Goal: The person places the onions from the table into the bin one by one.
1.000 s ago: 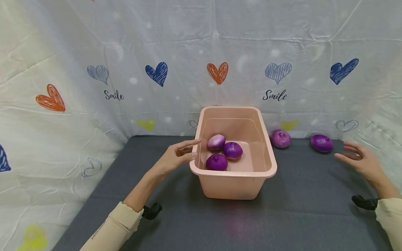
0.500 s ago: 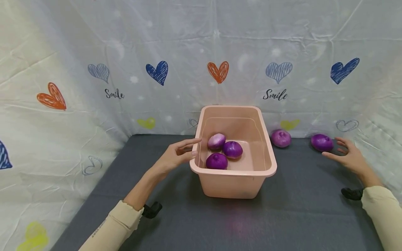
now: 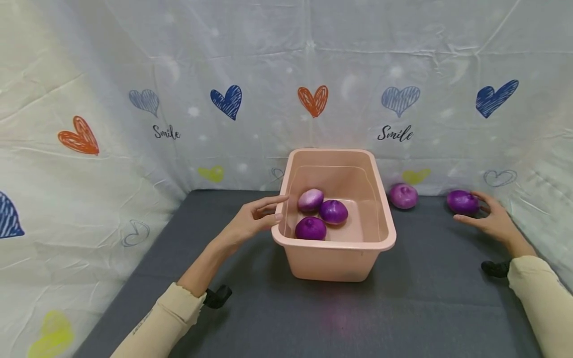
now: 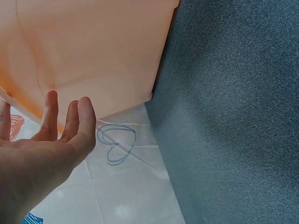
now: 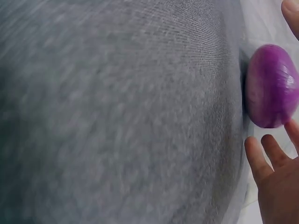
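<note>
A pink plastic basin (image 3: 333,261) stands on the dark cloth, holding a pale purple onion (image 3: 311,200) and two darker ones, a rear onion (image 3: 333,212) and a front onion (image 3: 311,228). My left hand (image 3: 248,223) touches the basin's left rim with loosely extended fingers; the left wrist view shows its fingers (image 4: 86,121) beside the outer wall. At far right, my right hand (image 3: 492,219) reaches around a dark purple onion (image 3: 463,202). In the right wrist view, one fingertip is at this onion (image 5: 271,88), and the thumb stands apart from it.
Another purple onion (image 3: 403,196) lies right of the basin, near the back edge of the cloth-covered table (image 3: 340,318). A pale curtain (image 3: 268,49) printed with hearts hangs behind and along the sides.
My right hand has moved left to the dark purple onion at far right, its fingers now around the onion's side. My left hand stays at the basin's rim.
</note>
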A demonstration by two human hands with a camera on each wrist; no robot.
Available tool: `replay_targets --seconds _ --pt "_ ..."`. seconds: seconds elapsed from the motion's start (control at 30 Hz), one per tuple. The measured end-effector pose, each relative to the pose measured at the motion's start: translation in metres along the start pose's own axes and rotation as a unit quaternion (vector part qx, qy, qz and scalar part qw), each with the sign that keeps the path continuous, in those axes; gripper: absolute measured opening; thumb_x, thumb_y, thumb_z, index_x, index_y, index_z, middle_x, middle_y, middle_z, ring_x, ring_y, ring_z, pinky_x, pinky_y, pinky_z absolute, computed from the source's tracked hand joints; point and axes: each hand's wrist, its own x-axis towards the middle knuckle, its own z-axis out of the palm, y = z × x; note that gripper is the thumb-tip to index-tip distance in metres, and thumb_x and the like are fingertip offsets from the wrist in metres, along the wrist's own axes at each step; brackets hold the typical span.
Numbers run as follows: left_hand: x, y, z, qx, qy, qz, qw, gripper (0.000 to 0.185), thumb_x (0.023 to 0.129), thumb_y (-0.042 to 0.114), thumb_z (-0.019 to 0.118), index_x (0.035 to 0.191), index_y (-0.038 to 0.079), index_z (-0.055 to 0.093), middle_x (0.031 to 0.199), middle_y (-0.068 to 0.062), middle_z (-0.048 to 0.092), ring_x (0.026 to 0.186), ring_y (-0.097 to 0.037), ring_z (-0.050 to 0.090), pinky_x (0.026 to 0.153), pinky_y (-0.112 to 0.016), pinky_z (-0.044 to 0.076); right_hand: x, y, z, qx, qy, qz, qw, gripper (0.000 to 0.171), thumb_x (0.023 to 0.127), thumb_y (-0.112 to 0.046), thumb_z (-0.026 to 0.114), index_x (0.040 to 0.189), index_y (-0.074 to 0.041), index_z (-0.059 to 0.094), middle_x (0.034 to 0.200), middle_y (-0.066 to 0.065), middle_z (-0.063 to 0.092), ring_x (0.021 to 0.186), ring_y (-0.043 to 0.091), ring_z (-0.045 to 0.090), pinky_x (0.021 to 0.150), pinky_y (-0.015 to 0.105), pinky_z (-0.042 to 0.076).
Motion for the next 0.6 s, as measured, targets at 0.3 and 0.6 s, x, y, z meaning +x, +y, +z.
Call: replay_targets --seconds 0.3,0.6 --pt "-0.001 0.0 -0.001 0.008 0.003 -0.006 0.9999 0.053 0.1 0.027 0.068 0.15 0.021 0.053 0.149 -0.004 0.05 0.132 -0.025 0.051 0.103 -0.053 0.043 0.012 0.0 0.002 0.015 -0.002 0.008 1.0 0.097 0.095 -0.028 0.074 0.159 0.005 0.009 0.155 0.043 0.011 0.132 0.068 0.024 0.094 0.076 0.032" --pt "-0.001 0.001 0.0 0.01 0.002 -0.007 0.9999 0.05 0.1 0.028 0.069 0.147 0.028 0.056 0.148 -0.005 0.051 0.13 -0.024 0.052 0.1 -0.051 0.046 0.02 -0.002 -0.001 -0.007 0.002 0.014 1.0 0.095 0.093 -0.027 0.077 0.158 0.008 0.016 0.151 0.045 0.019 0.129 0.064 0.03 0.088 0.065 0.039"
